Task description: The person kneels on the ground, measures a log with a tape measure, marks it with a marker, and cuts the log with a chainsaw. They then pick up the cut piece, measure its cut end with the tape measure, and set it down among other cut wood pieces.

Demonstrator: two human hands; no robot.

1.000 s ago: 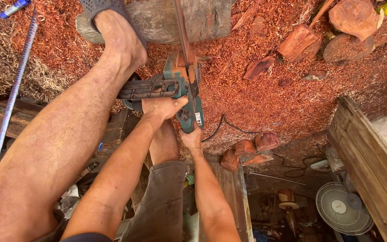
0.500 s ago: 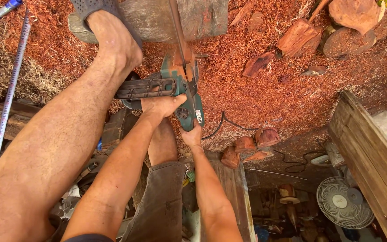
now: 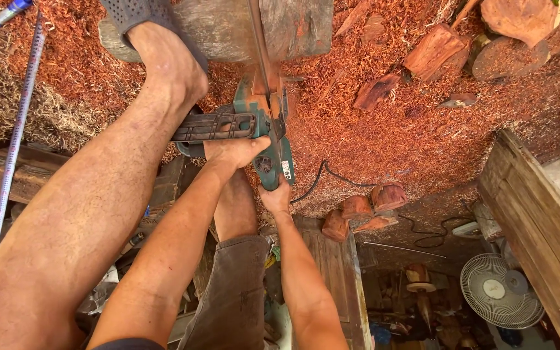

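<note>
We had one log (image 3: 228, 29) up top, our foot (image 3: 163, 58) planted on it, and the one green saw (image 3: 264, 136) biting into its lower edge. Left hand (image 3: 234, 152) was clamped round the saw's front handle, right hand (image 3: 275, 198) wrapped shut on the rear grip. Three red offcuts (image 3: 358, 210) lay just right, one fan (image 3: 500, 291) lower down.

Both arms reach forward, away from the body, close together. The left hand (image 3: 234, 152) is curled tight with the knuckles up, farther out. The right hand (image 3: 276, 196) is nearer and lower, its fingers closed in a grip. Both wrists are straight. The left arm is bent a little.
</note>
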